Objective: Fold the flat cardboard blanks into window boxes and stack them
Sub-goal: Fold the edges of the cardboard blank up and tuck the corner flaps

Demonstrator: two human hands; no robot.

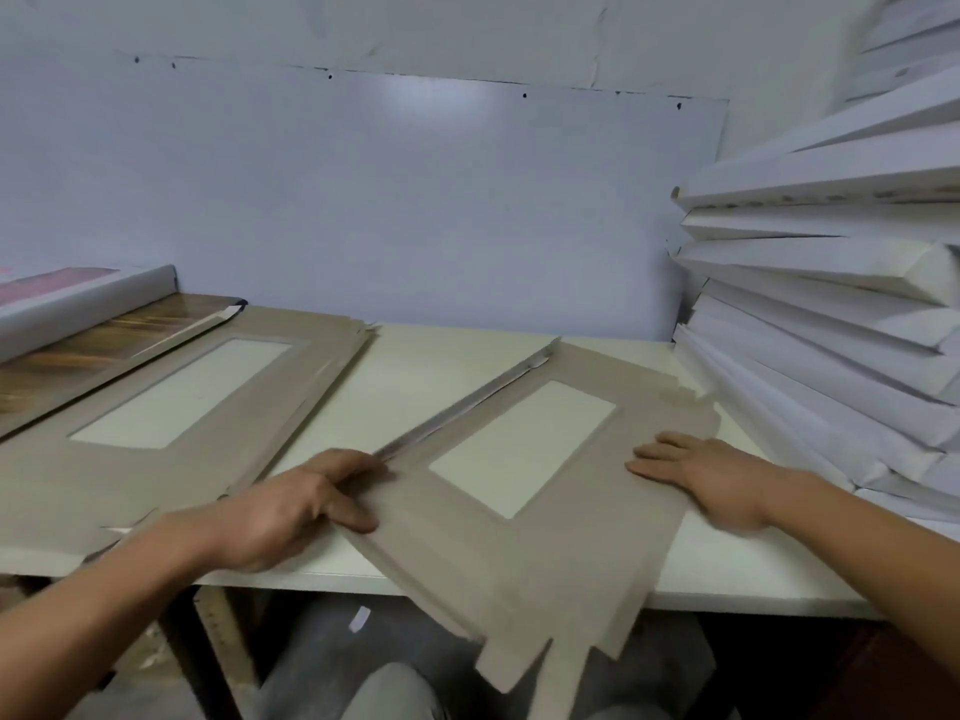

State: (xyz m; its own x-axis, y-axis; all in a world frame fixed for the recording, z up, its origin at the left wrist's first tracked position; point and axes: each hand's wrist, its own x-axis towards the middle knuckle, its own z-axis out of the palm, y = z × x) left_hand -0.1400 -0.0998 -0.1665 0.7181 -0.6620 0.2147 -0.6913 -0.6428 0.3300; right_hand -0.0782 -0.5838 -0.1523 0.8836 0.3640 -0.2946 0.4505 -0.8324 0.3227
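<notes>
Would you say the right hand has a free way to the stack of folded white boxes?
Probably yes: the right hand lies flat on the blank, and only bare table shows between it and the stack.

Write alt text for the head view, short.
A person works a flat cardboard blank on a pale table: left hand grips its left edge, right hand presses flat on its right side. More blanks lie left; folded white boxes are stacked right.

Grey-brown blank (524, 543), cream table (415, 381), seemingly white stacked boxes (831, 283).
</notes>
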